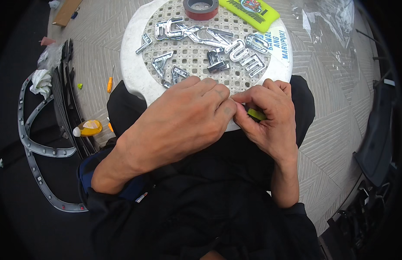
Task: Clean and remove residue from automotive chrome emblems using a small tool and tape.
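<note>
My left hand (188,112) and my right hand (270,110) meet at the fingertips over the near edge of a white plastic stool (132,61). Whatever my left fingers pinch is hidden behind them. In the curl of my right hand sits a small yellow-green and black object (256,114), partly covered by the fingers. Beyond the hands lie several chrome emblem letters, mostly hollow backs up: an A-shaped letter (162,64), an E-shaped letter (253,64), a dark-sided letter (217,61) and a small angled piece (144,44). Another angled letter (179,74) lies just past my left knuckles.
A tape roll with red liner (201,14) and a printed yellow-green flat piece (253,14) lie at the stool's far side. Leftward are a screwdriver (110,84), a bottle of yellow liquid (90,128) and curved trim strips (48,150). Clear plastic film (331,26) lies at right.
</note>
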{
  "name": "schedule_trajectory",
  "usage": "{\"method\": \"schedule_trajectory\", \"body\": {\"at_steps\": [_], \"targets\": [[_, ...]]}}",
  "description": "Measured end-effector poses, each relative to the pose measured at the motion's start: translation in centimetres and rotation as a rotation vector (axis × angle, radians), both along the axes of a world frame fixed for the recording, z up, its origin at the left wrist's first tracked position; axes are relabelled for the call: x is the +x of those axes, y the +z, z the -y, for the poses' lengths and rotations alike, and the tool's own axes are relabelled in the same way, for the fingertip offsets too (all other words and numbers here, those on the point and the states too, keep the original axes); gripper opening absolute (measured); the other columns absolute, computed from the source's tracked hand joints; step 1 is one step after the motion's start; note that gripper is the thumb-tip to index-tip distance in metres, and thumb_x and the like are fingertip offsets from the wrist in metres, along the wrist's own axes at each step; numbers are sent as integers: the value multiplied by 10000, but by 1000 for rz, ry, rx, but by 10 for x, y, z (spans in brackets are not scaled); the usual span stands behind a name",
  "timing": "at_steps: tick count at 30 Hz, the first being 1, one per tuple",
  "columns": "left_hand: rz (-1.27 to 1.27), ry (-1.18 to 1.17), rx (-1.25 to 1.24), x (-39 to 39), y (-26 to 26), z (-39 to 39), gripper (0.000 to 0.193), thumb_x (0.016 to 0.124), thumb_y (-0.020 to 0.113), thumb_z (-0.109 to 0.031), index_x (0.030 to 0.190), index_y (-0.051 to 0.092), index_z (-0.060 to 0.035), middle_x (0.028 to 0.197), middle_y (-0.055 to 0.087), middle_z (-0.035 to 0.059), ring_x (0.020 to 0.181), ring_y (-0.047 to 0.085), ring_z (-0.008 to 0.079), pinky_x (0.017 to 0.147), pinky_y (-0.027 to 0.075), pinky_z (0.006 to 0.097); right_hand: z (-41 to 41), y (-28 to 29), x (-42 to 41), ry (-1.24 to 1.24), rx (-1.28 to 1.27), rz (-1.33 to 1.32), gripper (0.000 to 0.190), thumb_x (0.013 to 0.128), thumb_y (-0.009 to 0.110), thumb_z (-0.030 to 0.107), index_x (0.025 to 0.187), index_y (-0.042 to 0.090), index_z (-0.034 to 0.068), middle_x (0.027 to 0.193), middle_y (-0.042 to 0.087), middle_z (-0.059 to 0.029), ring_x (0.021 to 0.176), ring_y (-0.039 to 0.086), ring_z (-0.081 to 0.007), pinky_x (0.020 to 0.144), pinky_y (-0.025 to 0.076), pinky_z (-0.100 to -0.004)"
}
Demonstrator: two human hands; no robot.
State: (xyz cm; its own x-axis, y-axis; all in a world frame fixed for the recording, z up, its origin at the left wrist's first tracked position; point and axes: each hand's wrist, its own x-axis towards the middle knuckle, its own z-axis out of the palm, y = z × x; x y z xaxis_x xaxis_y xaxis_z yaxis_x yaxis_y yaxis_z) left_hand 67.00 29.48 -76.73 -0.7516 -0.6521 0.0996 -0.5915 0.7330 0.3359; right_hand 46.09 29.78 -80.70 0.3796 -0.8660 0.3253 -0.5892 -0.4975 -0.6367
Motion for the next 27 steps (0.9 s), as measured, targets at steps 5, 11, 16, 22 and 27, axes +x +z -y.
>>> {"method": "schedule_trajectory", "body": {"at_steps": [5,11,16,22,27], "targets": [[-164,-4,-77,4,-30,-1,254,775,703,-20,985,561,-17,894,561,106,816,593,284,746,504,390,-1,3,1,-4,17,-30,94,762,779,139,827,711,129,723,639,13,692,553,-196,778,367,-357],[-489,108,-135,6,-53,-11,265,824,707,38,1024,540,-13,920,579,108,785,606,285,688,509,379,-1,3,0,6,-5,-41,98,763,786,137,828,713,130,753,661,29,691,544,-187,773,365,-353],[-603,257,-83,8,-55,-12,316,834,726,-27,1105,565,-8,1022,629,121,871,635,289,754,524,372,-2,4,0,-1,0,-42,95,763,786,136,826,715,131,760,666,35,689,539,-182,774,362,-351],[-374,293,-61,10,-40,-20,549,783,829,-213,1275,637,-62,1124,655,67,1031,607,265,916,452,402,-1,1,1,5,-18,-31,101,761,786,132,842,726,135,759,665,38,674,527,-174,782,358,-342],[-357,310,19,9,-40,-22,508,755,841,-246,1232,705,-137,1129,658,32,1060,599,243,928,416,384,-3,-4,-3,23,-48,7,123,755,786,114,864,734,137,729,650,35,661,521,-157,782,349,-337]]}}
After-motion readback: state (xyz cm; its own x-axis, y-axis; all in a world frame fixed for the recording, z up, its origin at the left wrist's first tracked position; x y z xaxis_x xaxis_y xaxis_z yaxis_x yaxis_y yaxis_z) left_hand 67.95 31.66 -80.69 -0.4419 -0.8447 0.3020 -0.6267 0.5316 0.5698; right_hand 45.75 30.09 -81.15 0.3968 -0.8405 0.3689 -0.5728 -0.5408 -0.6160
